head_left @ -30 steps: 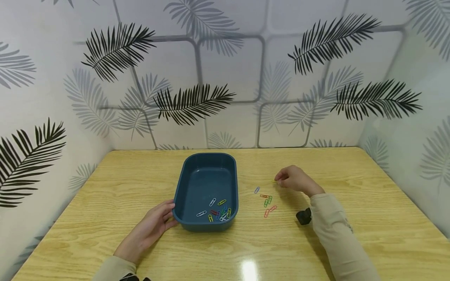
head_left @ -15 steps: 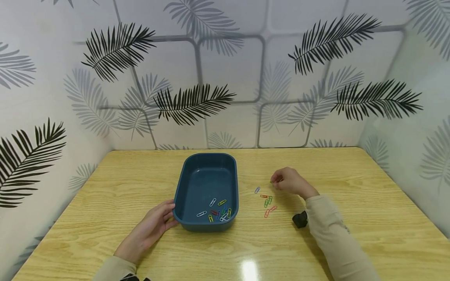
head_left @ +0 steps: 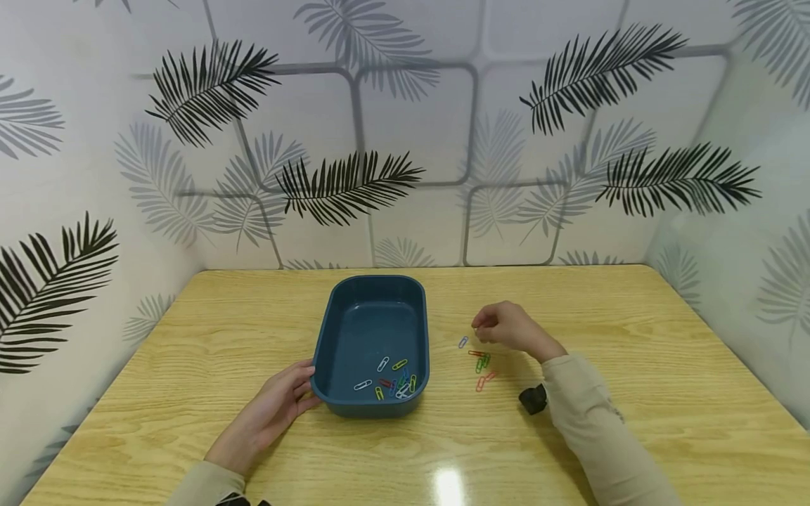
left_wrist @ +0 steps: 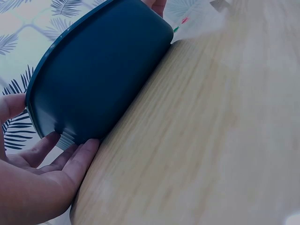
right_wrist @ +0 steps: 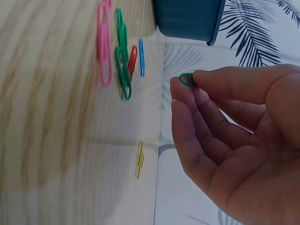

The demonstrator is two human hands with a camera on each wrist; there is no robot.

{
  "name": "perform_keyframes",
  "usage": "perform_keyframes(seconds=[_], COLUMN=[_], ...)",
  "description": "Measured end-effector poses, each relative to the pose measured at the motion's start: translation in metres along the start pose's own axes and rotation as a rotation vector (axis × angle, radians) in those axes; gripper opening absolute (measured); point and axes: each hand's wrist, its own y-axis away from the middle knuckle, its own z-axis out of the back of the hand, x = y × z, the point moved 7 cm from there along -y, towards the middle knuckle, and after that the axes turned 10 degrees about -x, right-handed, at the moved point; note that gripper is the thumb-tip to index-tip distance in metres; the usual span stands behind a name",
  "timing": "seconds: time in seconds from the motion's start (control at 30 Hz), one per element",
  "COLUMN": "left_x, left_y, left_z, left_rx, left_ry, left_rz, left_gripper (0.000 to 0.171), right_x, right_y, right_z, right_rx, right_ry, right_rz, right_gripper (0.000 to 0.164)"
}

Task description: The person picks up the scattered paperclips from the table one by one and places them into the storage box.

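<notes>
My right hand [right_wrist: 234, 136] pinches a small green paper clip [right_wrist: 186, 79] between thumb and fingertips, held above the table to the right of a dark blue plastic bin [head_left: 361, 330]. Only a loop of this clip shows. My left hand [head_left: 278, 404] rests against the bin's near left corner, one fingertip at the rim and the other fingers along the outer wall. Loose on the table near the right hand lie green paper clips [right_wrist: 123, 70], a red one [right_wrist: 132, 61], a blue one [right_wrist: 141, 57], pink ones [right_wrist: 104, 47] and a yellow one [right_wrist: 140, 159].
Inside the bin, several paper clips [head_left: 400, 365] in white, yellow, blue, red and green lie toward its near right end. The wooden table [head_left: 209, 337] backs onto a wall [head_left: 418, 112] with a leaf pattern.
The right hand has shifted left, closer to the bin and the blue clip on the table. The left hand and the bin have stayed put.
</notes>
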Motion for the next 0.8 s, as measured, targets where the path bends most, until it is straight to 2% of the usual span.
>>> perform_keyframes(seconds=[0.2,0.47,0.6,0.8], left_x=[0.000,0.002,0.002,0.001], left_y=[0.000,0.000,0.000,0.000], left_z=[0.000,0.001,0.001,0.000], left_rx=[0.003,-0.008,-0.008,-0.003], left_ry=[0.000,-0.003,-0.004,0.005], left_rz=[-0.002,0.009,0.012,0.005], left_gripper=[0.053,0.053,0.054,0.053], right_x=[0.009,0.016,0.021,0.033], right_y=[0.002,0.005,0.007,0.008], right_z=[-0.003,-0.013,-0.019,-0.024], right_rx=[0.017,0.065,0.078,0.009], right_ry=[-0.048,-0.260,-0.318,-0.394], right_rz=[0.004,-0.069,-0.101,-0.111], right_gripper=[0.015,0.017,0.015,0.009])
